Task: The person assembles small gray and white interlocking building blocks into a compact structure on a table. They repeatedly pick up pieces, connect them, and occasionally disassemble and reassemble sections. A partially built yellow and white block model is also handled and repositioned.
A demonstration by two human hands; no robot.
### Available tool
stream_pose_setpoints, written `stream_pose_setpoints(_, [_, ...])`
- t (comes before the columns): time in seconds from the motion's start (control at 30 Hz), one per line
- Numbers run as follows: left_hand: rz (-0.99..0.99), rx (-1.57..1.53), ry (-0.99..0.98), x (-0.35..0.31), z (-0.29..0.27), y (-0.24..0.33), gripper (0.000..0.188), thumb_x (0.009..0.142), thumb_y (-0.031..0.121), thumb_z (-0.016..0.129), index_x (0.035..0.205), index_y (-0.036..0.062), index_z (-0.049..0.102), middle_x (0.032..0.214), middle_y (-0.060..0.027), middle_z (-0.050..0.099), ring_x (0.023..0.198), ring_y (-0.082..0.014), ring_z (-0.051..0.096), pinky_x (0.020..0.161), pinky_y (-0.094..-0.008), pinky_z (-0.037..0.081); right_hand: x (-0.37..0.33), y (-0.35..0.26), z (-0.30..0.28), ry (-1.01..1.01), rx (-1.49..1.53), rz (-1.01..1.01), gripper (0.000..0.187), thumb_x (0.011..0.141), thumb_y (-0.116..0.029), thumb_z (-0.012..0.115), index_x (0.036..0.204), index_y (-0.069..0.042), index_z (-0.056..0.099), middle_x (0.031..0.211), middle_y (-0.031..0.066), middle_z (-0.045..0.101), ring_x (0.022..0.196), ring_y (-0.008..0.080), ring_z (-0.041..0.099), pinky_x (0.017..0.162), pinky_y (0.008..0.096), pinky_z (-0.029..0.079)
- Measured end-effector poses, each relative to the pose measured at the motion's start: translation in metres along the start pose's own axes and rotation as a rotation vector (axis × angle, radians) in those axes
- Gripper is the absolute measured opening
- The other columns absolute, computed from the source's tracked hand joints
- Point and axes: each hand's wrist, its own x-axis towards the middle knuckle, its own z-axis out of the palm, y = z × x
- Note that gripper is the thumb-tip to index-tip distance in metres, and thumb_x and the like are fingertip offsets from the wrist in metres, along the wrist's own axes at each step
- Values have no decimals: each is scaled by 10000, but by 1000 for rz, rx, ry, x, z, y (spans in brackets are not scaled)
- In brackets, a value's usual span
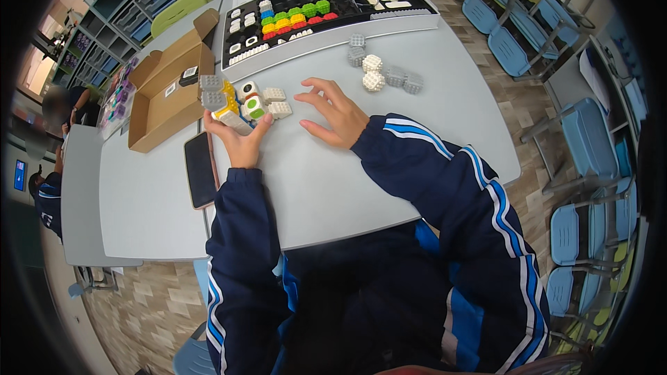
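My left hand [242, 146] grips the near side of a block model [228, 105], thumb on its right and fingers on its left. The model joins grey, yellow and white studded blocks. Toward its right sit white cubes, one with a green round face [254, 108] and another with a dark round face, and light grey studded blocks [277, 101] stick out beyond them. Just right of the model hovers my right hand [338, 117], fingers apart and holding nothing. Part of the model is hidden behind my left hand.
A black kit tray [306, 35] with coloured blocks lies at the table's far side. Loose grey blocks [404, 78] and white studded balls [373, 73] rest to the right. An open cardboard box [156, 118] and a phone [200, 172] lie left. Stacked blue chairs [511, 48] stand beyond.
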Motion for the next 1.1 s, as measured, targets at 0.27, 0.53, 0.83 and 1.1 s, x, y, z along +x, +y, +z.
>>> stream_pose_setpoints(0.27, [-229, -355, -112, 6, -10, -16, 465, 906, 240, 663, 1245, -32, 497, 1119, -70, 592, 1000, -126, 557, 889, -271, 422, 4, 7, 5, 97, -43, 31, 477, 803, -186, 717, 1227, -52, 544, 1261, 146, 454, 993, 279, 542, 862, 357, 469])
stream_pose_setpoints(0.53, [-307, -543, -586, -30, 15, 25, 341, 873, 228, 658, 1102, -21, 621, 978, -56, 660, 869, -113, 598, 795, -262, 466, 21, -24, -48, 203, 296, 124, 489, 832, -256, 676, 1250, -43, 536, 1190, 144, 544, 963, 270, 582, 821, 345, 463])
stream_pose_setpoints(0.83, [-275, -638, -935, -57, 48, 59, 474, 730, 120, 701, 1151, 34, 499, 1044, -40, 560, 983, -133, 557, 850, -297, 458, 42, -78, -65, -131, -401, -19, 377, 836, -346, 668, 596, -60, 611, 532, 76, 522, 528, 231, 530, 455, 338, 396])
stream_pose_setpoints(1.1, [-501, -631, -1078, -55, 41, 77, 444, 743, 40, 695, 1151, 59, 522, 1006, -25, 603, 962, -136, 589, 835, -294, 471, 39, -74, -57, -100, -418, -9, 403, 851, -291, 638, 519, -70, 584, 468, 61, 506, 455, 231, 525, 421, 341, 375])
